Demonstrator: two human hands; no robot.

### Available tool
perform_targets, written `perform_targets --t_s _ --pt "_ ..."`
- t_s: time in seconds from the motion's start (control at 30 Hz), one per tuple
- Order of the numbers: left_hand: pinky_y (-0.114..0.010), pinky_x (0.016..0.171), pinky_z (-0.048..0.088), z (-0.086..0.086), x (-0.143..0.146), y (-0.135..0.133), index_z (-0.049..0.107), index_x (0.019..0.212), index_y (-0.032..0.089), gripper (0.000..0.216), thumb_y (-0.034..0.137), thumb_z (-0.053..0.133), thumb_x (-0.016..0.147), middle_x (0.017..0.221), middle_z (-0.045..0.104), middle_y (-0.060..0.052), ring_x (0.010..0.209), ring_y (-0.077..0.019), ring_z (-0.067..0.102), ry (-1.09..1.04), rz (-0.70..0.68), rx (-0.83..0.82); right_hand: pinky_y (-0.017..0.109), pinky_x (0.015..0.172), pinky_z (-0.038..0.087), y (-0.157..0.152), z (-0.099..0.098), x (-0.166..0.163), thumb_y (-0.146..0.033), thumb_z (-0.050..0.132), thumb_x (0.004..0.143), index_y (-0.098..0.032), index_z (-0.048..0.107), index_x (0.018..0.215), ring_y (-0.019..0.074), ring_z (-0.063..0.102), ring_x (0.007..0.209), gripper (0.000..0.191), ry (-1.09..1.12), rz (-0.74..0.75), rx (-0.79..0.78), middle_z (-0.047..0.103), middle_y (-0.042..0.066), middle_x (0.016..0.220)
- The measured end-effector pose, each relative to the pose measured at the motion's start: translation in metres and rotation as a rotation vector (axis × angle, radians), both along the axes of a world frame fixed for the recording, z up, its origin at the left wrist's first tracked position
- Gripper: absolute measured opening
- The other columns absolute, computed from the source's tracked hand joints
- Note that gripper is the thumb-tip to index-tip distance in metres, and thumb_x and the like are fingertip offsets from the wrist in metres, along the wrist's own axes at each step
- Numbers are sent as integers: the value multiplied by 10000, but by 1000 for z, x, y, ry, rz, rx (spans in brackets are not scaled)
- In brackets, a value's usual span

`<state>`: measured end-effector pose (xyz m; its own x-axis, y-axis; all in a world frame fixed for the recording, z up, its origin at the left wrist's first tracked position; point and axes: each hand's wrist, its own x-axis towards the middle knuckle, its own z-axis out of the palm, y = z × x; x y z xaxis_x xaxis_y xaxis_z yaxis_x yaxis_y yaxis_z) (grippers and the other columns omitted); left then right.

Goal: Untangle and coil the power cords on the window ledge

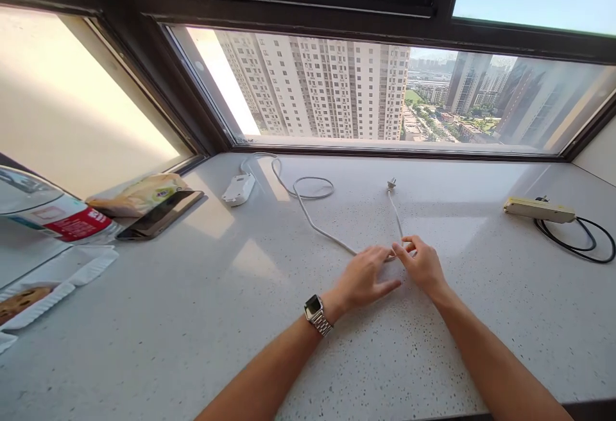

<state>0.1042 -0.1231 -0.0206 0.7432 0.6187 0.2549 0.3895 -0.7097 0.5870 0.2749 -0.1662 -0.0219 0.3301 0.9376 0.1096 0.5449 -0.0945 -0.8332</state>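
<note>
A white power cable (308, 212) runs across the speckled counter (202, 318) from a white adapter brick (238, 189) near the window, loops once, and bends back at my hands to a plug (391, 184). My left hand (364, 278), with a metal watch on its wrist, lies flat on the counter with its fingertips on the cable's bend. My right hand (422, 263) pinches the cable at the same bend, fingers closed around it. Both hands meet at the middle of the counter.
A yellowish power strip (539, 209) with a black cord (577, 238) lies at the right. At the left are a phone (161, 215), a snack bag (137, 195), a plastic bottle (43, 209) and a white tray with a cookie (22, 302). A large window (385, 87) backs the counter.
</note>
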Motion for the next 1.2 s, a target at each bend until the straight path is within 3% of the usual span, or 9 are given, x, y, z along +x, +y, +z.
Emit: perform_targets --t_s 0.13,0.27,0.37,0.53,0.67,0.73,0.8,0.97,1.2 --pt "-340 838 422 0 11 -21 629 1025 188 259 367 589 842 917 673 -88 871 -202 585 -123 -301 7 267 500 291 2 -2 13 -414 577 800 -206 605 949 197 586 634 258 -393 -128 -170 641 58 694" --pt "-284 617 372 2 1 -13 600 678 175 346 370 446 919 617 575 -49 604 -148 486 -322 9 22 271 481 299 7 -1 24 -286 568 745 -206 561 698 176 556 574 93 -305 -148 -192 643 74 680" --pt "-275 537 304 2 -5 -3 532 553 177 473 498 442 888 514 455 -11 510 -125 390 -423 239 -74 273 505 384 7 6 21 -292 564 708 -196 536 667 156 552 572 107 182 -72 -121 626 49 672" --pt "-242 469 258 -3 -5 6 649 836 141 594 689 425 803 488 367 44 464 -103 324 -555 400 -428 295 623 482 -3 15 -21 -360 624 717 -185 594 899 118 556 570 254 924 238 160 521 -44 624" --pt "-239 511 386 5 -6 8 572 1126 124 705 722 453 772 732 607 -50 598 -142 529 -797 257 -854 240 430 367 -12 10 -52 -487 573 803 -172 639 1035 66 345 391 397 866 511 175 352 -86 519" --pt "-275 611 472 17 -14 12 521 1186 169 591 641 434 842 880 653 -81 719 -170 605 -1013 259 -1064 224 398 272 -13 7 -57 -538 529 830 -155 666 1042 65 264 399 458 752 564 178 300 -83 494" --pt "-278 646 500 30 -27 18 546 1113 194 430 535 366 922 773 635 -37 671 -142 603 -1252 300 -1179 231 420 220 -14 7 -54 -538 510 845 -153 694 1004 70 246 434 455 613 537 200 301 -68 503" --pt "-164 347 282 53 -62 28 463 676 180 414 437 325 970 442 277 77 332 -57 238 -1500 401 -1128 247 473 197 -15 17 -42 -506 570 820 -137 701 948 80 250 494 412 432 506 147 305 -60 532" --pt "-183 309 122 107 -70 33 326 584 187 491 491 276 967 434 169 79 315 -54 116 -1439 514 -804 223 468 191 -24 50 -20 -468 659 767 -138 663 934 66 243 498 370 323 812 -192 272 -85 538"
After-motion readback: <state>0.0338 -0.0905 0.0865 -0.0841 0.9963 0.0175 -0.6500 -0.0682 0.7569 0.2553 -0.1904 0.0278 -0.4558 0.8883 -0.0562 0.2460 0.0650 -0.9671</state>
